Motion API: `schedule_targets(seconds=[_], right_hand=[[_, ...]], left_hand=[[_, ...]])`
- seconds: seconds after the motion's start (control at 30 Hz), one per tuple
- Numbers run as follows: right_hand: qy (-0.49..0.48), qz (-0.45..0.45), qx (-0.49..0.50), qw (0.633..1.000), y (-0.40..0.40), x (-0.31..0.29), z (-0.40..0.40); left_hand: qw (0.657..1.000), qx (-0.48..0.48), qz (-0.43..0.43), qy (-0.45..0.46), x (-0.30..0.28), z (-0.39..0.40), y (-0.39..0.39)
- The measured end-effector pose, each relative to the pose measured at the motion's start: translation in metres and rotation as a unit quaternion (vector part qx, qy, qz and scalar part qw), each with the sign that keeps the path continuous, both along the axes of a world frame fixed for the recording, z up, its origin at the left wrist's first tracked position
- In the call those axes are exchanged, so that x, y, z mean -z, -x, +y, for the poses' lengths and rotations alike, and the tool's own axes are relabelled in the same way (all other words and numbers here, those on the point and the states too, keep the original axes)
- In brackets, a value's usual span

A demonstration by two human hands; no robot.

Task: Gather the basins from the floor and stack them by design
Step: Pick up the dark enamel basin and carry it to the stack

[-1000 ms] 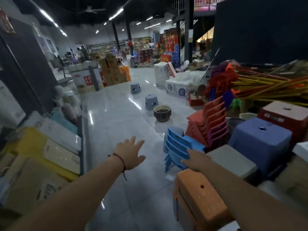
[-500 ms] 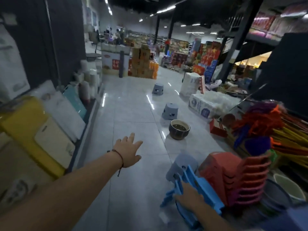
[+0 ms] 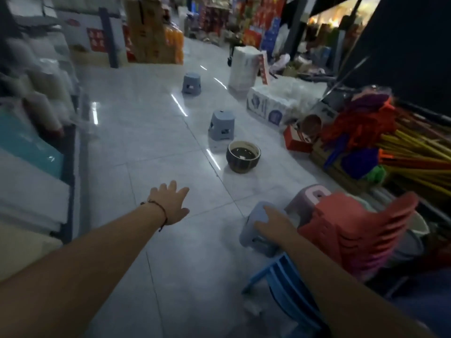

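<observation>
Fingers of the right hand point(image 3: 271, 222) curled over a pale blue stool point(image 3: 258, 230), seemingly gripping it; the left hand point(image 3: 170, 203) hovered spread and empty. Dark basin point(image 3: 243, 156) sat ahead on open floor point(image 3: 136, 147). Lifting could snag the red chair stack point(image 3: 353, 230) alongside and topple it. Room lay leftward.

No text could be read anywhere. The red signs on the white panel point(image 3: 94, 39) showed marks too blurred to make out. Printing on the white wrapped packs point(image 3: 266, 107) was likewise illegible.
</observation>
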State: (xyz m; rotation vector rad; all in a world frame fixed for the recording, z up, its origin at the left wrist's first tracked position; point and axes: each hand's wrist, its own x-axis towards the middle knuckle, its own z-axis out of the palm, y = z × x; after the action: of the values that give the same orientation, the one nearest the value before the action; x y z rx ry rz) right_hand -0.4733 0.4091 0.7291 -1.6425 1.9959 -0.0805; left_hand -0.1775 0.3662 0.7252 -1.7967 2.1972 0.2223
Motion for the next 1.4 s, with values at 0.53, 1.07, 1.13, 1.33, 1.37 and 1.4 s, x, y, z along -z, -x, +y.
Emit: schedule_targets(seconds=[0.53, 1.07, 1.13, 1.33, 1.37, 1.4], right_hand=[[-0.103, -0.011, 0.106, 0.989, 0.073, 0.086, -0.324], [-0.086, 0.110, 0.029, 0.990, 0.094, 0.075, -0.748], [-0.124, 0.092, 0.049, 0.987, 0.093, 0.086, -0.788], [-0.168, 0.010, 0.104, 0.980, 0.107, 0.120, -0.879], [-0.173, 0.005, 0.110, 0.979, 0.114, 0.128, -0.891], [-0.179, 0.005, 0.114, 0.977, 0.122, 0.135, -0.904]], left_hand=[[0.975, 0.221, -0.018, 0.015, 0.000, -0.391, 0.145], [0.988, 0.129, 0.005, -0.082, 0.091, -0.781, 0.102], [0.985, 0.134, 0.003, -0.108, 0.099, -0.836, 0.104], [0.971, 0.181, -0.029, -0.155, 0.115, -0.986, 0.133], [0.968, 0.188, -0.030, -0.162, 0.120, -1.006, 0.142], [0.966, 0.195, -0.031, -0.168, 0.125, -1.024, 0.152]])
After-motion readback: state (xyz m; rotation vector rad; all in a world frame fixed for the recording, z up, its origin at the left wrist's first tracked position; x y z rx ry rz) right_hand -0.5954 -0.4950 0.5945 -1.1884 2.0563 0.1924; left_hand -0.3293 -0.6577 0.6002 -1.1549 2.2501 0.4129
